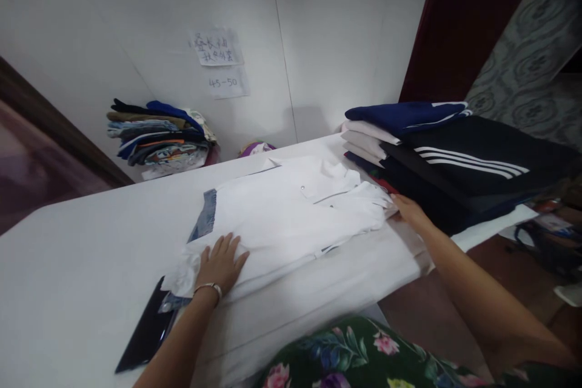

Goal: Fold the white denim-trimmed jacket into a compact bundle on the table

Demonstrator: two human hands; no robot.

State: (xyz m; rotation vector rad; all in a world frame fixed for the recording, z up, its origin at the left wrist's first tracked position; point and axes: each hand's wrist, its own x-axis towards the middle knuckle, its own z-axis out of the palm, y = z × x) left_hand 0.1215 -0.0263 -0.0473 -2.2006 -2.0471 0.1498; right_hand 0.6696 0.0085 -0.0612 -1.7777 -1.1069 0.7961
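A white garment point(273, 212) with a collar and small buttons lies spread on the white table point(59, 267). My left hand point(222, 262), with a bracelet at the wrist, rests flat on its lower left part, fingers apart. At the garment's right end, my right hand point(407, 209) has its fingers together at the edge of the white cloth. A blue denim piece point(204, 213) shows from under the garment's left side. Light cloth point(327, 291) lies along the near side of the garment.
Folded dark clothes point(473, 157) are piled at the right. Another pile of folded clothes point(159, 136) stands by the wall at the back left. A dark flat object point(145, 327) lies left of my left forearm. Paper notes point(222, 63) hang on the wall.
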